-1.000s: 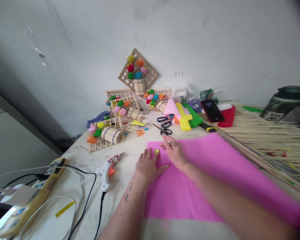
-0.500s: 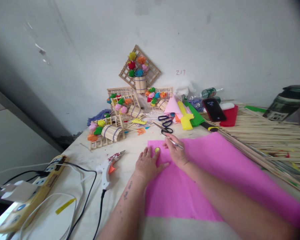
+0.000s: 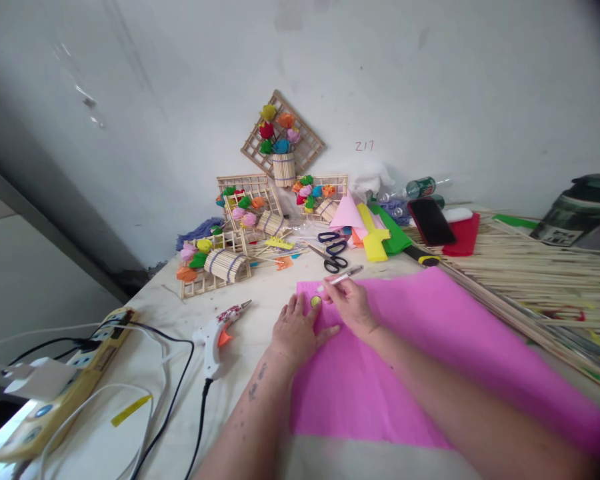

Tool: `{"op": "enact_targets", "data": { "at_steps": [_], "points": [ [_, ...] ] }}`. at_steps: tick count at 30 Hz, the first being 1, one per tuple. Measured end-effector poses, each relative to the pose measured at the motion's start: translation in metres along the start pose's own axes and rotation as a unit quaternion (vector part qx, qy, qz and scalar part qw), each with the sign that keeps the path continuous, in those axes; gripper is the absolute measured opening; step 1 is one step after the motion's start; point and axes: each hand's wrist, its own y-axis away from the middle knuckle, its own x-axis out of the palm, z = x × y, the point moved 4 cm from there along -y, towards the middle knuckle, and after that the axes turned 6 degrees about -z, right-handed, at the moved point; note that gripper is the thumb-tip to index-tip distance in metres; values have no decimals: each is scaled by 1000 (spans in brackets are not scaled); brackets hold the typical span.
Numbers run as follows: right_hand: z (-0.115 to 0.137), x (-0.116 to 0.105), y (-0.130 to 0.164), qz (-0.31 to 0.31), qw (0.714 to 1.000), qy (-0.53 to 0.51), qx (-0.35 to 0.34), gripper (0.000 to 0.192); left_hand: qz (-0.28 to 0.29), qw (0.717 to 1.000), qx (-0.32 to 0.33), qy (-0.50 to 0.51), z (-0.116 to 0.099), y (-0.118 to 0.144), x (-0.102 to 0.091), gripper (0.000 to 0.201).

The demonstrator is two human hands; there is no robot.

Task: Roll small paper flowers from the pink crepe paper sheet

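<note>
A large sheet of pink paper (image 3: 375, 387) lies flat on the table in front of me. Near its upper left corner rests a small round yellow piece (image 3: 316, 301) with a dark rim. My left hand (image 3: 296, 328) lies spread on the sheet's left edge, its index fingertip at the yellow piece. In my right hand (image 3: 349, 303) is a white pen (image 3: 344, 274), its tip pointing down-left just above the yellow piece. Whether the tip touches the paper I cannot tell. Black-handled scissors (image 3: 334, 257) lie just beyond the pink sheet.
A glue gun (image 3: 217, 340) and its cord lie left of my hand, by a power strip (image 3: 65, 393). Stick lattices with paper flowers (image 3: 225, 265) stand at the back. Right are a phone (image 3: 431, 222), a utility knife (image 3: 423, 256) and many thin sticks (image 3: 540, 280).
My right hand has turned the pen, so its tip now points toward the yellow piece rather than away. The phone screen has gone dark. My left hand stays in place.
</note>
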Motion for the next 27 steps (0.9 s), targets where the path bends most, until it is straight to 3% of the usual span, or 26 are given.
{"op": "enact_targets", "data": {
  "at_steps": [7,12,20,27],
  "points": [
    [-2,3,-1,10,1000,19,1,28,2,1000,-10,13,-1,1,0,64],
    [1,7,0,70,997,42,-17,30,-2,1000,-9,11,-1,0,0,66],
    [4,11,-1,107,984,127,-63,30,69,979,19,-192,-8,3,3,81],
    [0,12,-3,106,983,134,-59,31,65,968,30,-239,-9,3,2,81]
  ]
}}
